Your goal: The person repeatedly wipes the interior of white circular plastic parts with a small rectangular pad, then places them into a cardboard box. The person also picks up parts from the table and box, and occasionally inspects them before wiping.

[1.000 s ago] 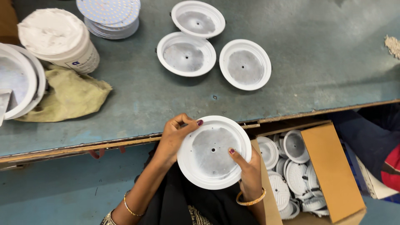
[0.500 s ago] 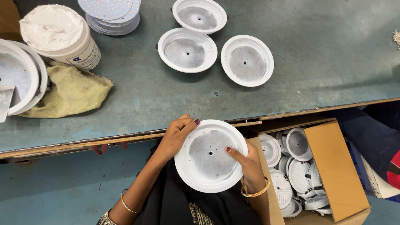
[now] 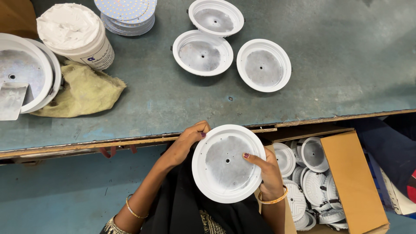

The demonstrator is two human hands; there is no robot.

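White housing [image 3: 228, 164] drifted lower from table edge [image 3: 130, 145]; left hand [image 3: 186, 143], right hand [image 3: 266, 169] fingers still clamp rim; 3 housings [image 3: 229, 45] beyond edge untouched.

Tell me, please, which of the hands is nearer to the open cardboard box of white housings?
Right. The right hand grips the held housing directly beside the cardboard box; the left hand is on the housing's far rim.

Single head camera looked almost straight down from above. Desk [image 3: 329, 69] filled upper half, its near edge crossed mid-frame. Left hand [image 3: 187, 141] and right hand [image 3: 268, 170] sat close below lens, lower centre. Cardboard box [image 3: 353, 182] lay lower right. No second view shared scene.
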